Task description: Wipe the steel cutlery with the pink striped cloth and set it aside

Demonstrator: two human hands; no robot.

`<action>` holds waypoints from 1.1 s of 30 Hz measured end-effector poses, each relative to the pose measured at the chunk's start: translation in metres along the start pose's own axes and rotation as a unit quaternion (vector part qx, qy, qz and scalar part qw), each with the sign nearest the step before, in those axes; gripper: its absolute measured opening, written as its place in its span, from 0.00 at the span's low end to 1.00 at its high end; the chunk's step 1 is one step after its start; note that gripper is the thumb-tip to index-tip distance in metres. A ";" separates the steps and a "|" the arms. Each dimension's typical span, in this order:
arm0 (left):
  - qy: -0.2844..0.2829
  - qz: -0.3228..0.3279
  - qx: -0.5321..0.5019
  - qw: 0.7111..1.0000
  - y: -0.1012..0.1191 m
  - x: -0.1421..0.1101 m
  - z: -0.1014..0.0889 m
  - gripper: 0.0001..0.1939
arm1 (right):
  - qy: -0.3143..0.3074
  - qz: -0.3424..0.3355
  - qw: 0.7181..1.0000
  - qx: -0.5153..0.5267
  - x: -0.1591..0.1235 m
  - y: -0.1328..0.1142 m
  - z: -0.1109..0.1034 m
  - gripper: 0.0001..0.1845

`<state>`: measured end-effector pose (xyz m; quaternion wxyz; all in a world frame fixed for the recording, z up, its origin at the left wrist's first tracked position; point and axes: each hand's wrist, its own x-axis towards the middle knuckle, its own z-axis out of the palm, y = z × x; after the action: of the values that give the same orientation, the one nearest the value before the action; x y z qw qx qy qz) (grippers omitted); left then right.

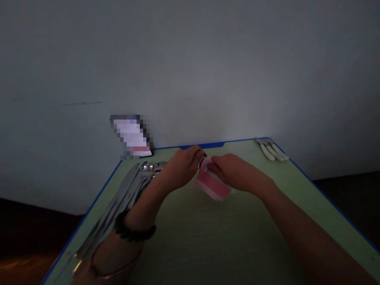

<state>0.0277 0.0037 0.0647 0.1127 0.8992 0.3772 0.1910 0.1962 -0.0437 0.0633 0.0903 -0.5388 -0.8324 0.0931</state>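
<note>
Above the middle of the table, my left hand (183, 168) is closed with its fingertips bent down. A small shiny metal edge (202, 161) shows at those fingertips; most of that piece is hidden, so its kind cannot be made out. My right hand (236, 171) pinches a pink cloth with pale edges (213, 186), which hangs below the fingers and is slightly blurred. The cloth's upper part touches the metal piece, and both hands nearly meet there. Beside my left forearm lie several metal spoons and knives (114, 206), partly covered by the arm.
White-handled forks (268, 150) lie at the table's far right corner. A phone with a blurred-out screen (132, 136) leans on the wall at the far left. The pale green table (190, 237) has a blue rim and meets a grey wall (190, 79) behind it.
</note>
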 end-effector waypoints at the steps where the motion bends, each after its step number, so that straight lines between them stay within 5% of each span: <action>1: 0.000 -0.006 0.008 1.000 -0.002 0.000 0.001 0.14 | 0.004 0.004 1.000 -0.021 0.001 -0.002 0.003 0.21; 8: -0.015 -0.056 -0.057 0.997 -0.012 0.000 -0.011 0.13 | 0.019 -0.019 1.000 0.001 0.003 0.012 0.003 0.20; 12: 0.028 -0.125 -0.145 0.981 -0.022 -0.001 -0.016 0.14 | 0.008 -0.059 0.996 0.065 -0.002 0.033 -0.007 0.16; 16: 0.090 -0.195 -0.314 0.925 -0.028 -0.002 -0.015 0.15 | -0.002 -0.077 0.988 0.135 -0.005 0.043 -0.013 0.17; 20: 0.092 -0.184 -0.486 0.849 -0.017 0.000 -0.007 0.15 | 0.027 -0.083 0.975 0.205 0.000 0.032 -0.007 0.20; 23: 0.090 -0.161 -0.484 0.855 -0.009 0.003 0.001 0.15 | 0.042 -0.089 0.966 0.241 0.005 0.022 0.000 0.20; 26: 0.161 -0.157 -0.454 0.862 -0.012 0.005 0.002 0.15 | 0.047 -0.088 0.961 0.258 0.007 0.023 0.003 0.20; 30: 0.286 -0.162 -0.449 0.831 -0.026 0.004 -0.014 0.13 | 0.036 -0.069 0.966 0.247 0.006 0.037 0.005 0.20; 33: 0.303 -0.162 -0.472 0.812 -0.029 -0.001 -0.027 0.12 | 0.061 -0.009 0.936 0.345 0.009 0.046 0.015 0.20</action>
<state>-0.0029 0.0246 0.0792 0.4324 0.5578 0.3958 0.5875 0.2288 -0.0178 0.0377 0.3226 -0.4715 -0.7466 0.3408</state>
